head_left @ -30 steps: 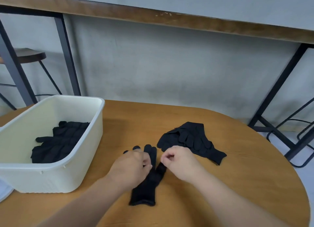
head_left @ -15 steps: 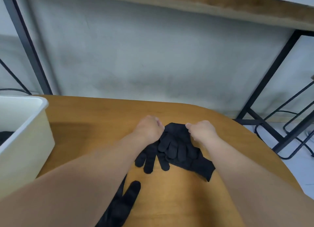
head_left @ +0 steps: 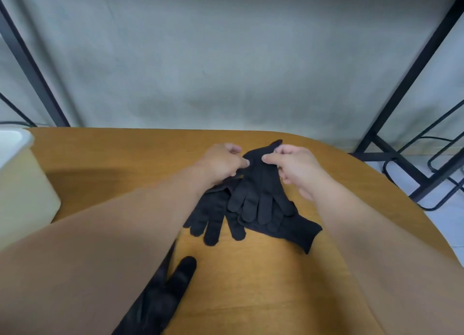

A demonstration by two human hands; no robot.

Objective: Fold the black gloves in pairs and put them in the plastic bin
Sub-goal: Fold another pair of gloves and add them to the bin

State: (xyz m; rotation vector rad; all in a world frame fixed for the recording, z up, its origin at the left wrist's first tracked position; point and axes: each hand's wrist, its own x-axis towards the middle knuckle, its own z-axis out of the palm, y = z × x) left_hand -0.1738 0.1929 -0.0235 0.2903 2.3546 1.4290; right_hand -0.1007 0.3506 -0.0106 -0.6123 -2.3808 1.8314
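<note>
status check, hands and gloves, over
Left hand and right hand both pinch the top glove of the pile on the table. One glove lies apart, near edge. Bin at far left, nothing in the way.

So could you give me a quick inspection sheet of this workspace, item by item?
Surface: rounded wooden table, bare wood showing near the front.
Job's things: top glove lifted at its cuff; glove pile beneath; single glove at the near edge; plastic bin at left, contents out of view.
Clutter: nothing seen.
Hands: left hand and right hand both pinch the top glove's cuff.
Cables: dark cable behind the bin.
Surroundings: grey wall, black metal frame, wire chair legs at right.
</note>
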